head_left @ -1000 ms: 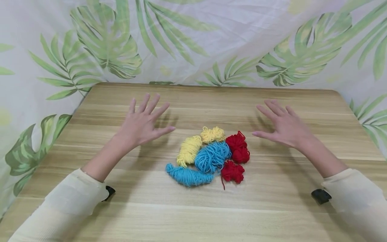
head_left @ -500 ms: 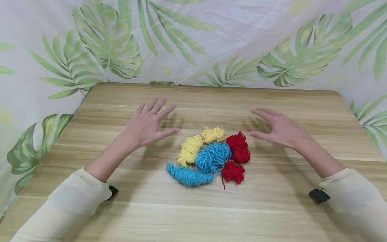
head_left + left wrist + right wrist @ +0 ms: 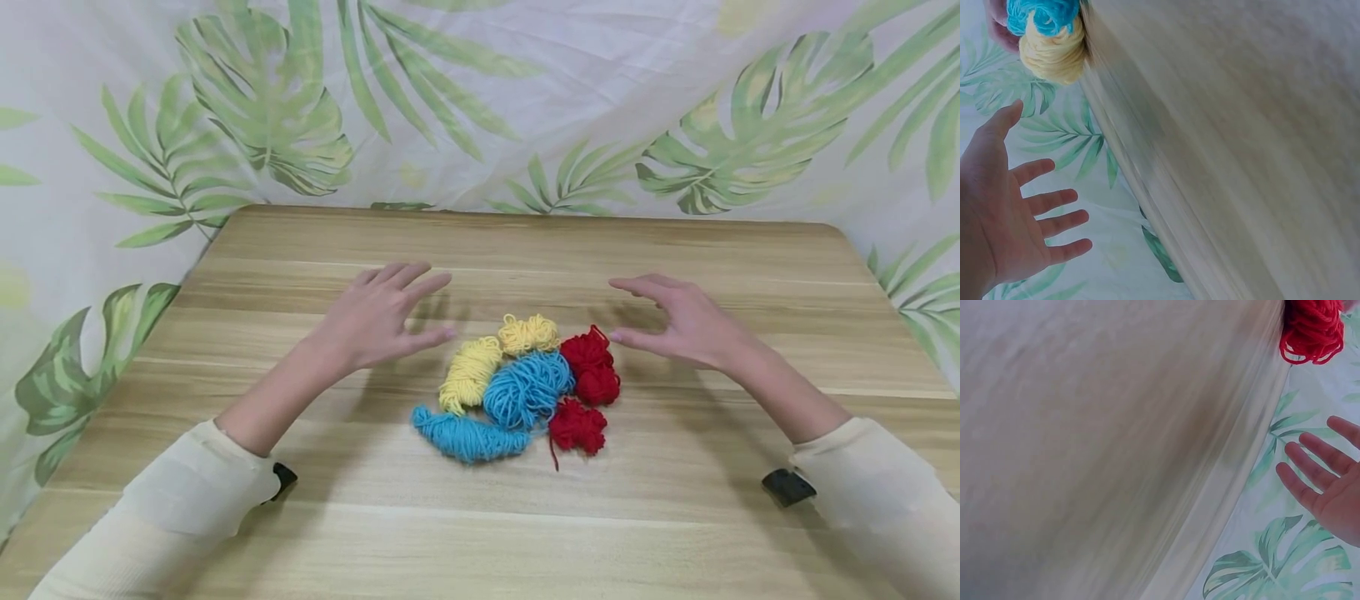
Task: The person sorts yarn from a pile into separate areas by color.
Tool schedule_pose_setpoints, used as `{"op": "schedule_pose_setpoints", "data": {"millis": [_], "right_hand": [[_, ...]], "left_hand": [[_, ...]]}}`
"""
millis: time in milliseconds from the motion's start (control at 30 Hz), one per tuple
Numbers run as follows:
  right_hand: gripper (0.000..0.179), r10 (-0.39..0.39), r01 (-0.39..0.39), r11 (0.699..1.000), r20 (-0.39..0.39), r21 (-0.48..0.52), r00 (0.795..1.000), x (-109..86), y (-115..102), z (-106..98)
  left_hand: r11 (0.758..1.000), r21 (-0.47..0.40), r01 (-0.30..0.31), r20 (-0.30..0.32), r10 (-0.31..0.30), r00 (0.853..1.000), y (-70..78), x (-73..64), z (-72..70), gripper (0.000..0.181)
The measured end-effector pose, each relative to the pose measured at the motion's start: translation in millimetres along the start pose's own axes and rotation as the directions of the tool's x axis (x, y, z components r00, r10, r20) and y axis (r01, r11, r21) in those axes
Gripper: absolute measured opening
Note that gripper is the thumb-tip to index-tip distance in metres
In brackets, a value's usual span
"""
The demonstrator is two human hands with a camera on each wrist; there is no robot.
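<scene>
both hands hover released, holding nothing: the left hand [image 3: 382, 317] has its fingers extended and thumb out, the right hand [image 3: 678, 321] its fingers slightly bent. six yarn bundles [image 3: 517, 398] lie huddled around the middle of the surface [image 3: 480, 542], well apart from its far, left and right edges. the step in hand looks like a reach; the next move seems to call for lowering a hand and pinching one bundle gently, as neighbouring strands could snag.

the long blue bundle [image 3: 468, 437] lies on the near side, its long axis roughly parallel to the far edge, right end slightly nearer the person. the left yellow bundle [image 3: 471, 372] slants, upper end toward the far right corner. the far yellow bundle [image 3: 528, 334] runs left to right. the far red bundle [image 3: 592, 367], near the right hand, runs far to near. the near red bundle [image 3: 577, 426] is roundish, its loose strand [image 3: 555, 459] pointing toward the near edge. the blue ball [image 3: 531, 382] sits between them, leaning toward the far right corner.
</scene>
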State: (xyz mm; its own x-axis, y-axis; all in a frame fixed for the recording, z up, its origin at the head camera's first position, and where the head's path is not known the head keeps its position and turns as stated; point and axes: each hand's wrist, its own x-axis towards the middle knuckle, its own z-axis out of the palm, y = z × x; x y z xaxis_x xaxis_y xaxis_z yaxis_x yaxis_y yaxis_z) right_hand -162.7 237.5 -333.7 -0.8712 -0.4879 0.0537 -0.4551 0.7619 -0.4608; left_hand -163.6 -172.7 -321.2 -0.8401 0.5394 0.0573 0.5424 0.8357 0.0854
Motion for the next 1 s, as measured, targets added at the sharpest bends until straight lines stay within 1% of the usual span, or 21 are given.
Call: {"op": "schedule_pose_setpoints", "data": {"millis": [300, 567, 833, 1000], "right_hand": [[0.072, -0.029, 0.028, 0.999, 0.004, 0.047, 1.0, 5.0, -4, 4], [0.068, -0.055, 0.054, 0.997, 0.012, 0.058, 0.998, 16.3, -10, 10], [0.061, -0.092, 0.09, 0.993, 0.017, 0.081, 0.996, 26.2, -19, 16], [0.059, -0.117, 0.114, 0.989, 0.027, 0.095, 0.993, 30.9, -23, 18]], "left_hand": [[0.999, -0.032, -0.033, 0.011, 0.034, 0.999, 5.7, 1.4, 1.9, 0.081], [0.995, -0.084, -0.061, 0.013, 0.062, 0.998, 12.6, 2.4, 3.4, 0.081], [0.98, -0.15, -0.13, -0.025, 0.128, 0.991, 15.9, 3.9, 7.1, 0.08], [0.971, -0.198, -0.131, -0.007, 0.132, 0.991, 18.9, 3.4, 8.1, 0.081]]}}
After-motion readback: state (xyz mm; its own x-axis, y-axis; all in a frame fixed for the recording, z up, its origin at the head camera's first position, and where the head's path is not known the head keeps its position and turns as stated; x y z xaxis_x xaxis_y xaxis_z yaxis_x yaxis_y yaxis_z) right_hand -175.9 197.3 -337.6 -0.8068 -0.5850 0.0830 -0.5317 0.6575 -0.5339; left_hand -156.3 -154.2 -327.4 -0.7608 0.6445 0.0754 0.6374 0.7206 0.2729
